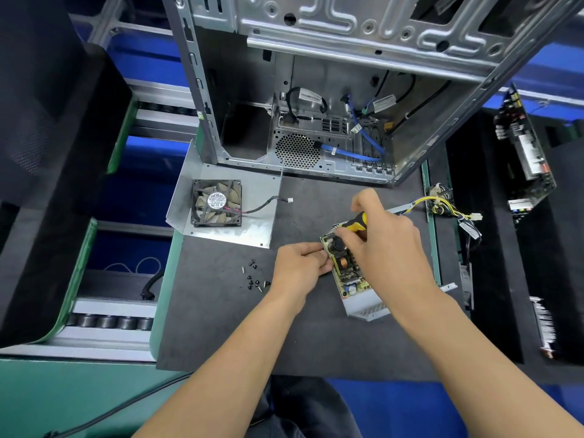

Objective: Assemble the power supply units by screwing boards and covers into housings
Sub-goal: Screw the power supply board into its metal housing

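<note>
Right hand (384, 245) grips a yellow-and-black screwdriver (357, 223) over a green circuit board (346, 270). Left hand (298, 268) fingers pinch the board's edge inside its grey metal housing (366, 306).

- An electronics assembly workshop, by the look of the bench.
- An open computer case (331, 99) stands on the dark tabletop (221, 327).
- Loose screws (254, 276), a fan (216, 202) on a metal cover (259, 222).
- Roller conveyor (110, 320) and blue bins (126, 248) alongside.
</note>
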Demonstrator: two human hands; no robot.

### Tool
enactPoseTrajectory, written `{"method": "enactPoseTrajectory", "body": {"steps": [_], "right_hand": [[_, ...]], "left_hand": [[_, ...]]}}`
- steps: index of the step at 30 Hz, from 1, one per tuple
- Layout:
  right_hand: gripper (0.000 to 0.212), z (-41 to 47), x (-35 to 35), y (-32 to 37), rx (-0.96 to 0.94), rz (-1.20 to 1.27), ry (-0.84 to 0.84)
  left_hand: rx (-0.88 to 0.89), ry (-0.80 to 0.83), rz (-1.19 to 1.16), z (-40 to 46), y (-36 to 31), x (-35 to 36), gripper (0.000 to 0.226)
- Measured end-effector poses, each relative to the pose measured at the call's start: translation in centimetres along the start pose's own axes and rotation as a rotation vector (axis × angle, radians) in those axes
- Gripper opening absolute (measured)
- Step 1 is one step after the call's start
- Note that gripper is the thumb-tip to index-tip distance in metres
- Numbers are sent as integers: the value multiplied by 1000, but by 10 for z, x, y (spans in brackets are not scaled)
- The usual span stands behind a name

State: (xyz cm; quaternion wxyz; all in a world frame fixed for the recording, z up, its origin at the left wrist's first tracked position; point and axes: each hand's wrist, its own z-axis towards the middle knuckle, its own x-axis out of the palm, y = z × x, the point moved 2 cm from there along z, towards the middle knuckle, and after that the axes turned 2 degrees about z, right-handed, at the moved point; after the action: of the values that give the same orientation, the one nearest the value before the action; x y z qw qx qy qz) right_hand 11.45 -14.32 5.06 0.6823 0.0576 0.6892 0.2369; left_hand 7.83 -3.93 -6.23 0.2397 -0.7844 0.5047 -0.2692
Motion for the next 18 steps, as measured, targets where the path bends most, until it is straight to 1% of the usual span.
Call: {"method": "enactPoseTrajectory", "body": {"steps": [3,7,8,11,12,15,18], "right_hand": [[26,0,-3,7,-94,-70,24],[16,3,-7,13,-138,-113,101],[17,4,-8,15,-147,-180,123],[21,7,-7,23,-217,-505,204],[22,8,-6,27,-227,-544,239],[20,15,-4,40,-245,-535,323],[29,20,-4,47,-297,-605,391]], "left_hand": [[2,3,-2,-1,-1,0,24],[14,14,6,-1,-1,1,22],[16,12,8,-1,0,1,21],[12,2,19,-2,1,1,22],[10,1,25,-2,0,1,22],[11,1,44,-2,0,1,23],[7,-5,44,-1,-1,0,24]]}}
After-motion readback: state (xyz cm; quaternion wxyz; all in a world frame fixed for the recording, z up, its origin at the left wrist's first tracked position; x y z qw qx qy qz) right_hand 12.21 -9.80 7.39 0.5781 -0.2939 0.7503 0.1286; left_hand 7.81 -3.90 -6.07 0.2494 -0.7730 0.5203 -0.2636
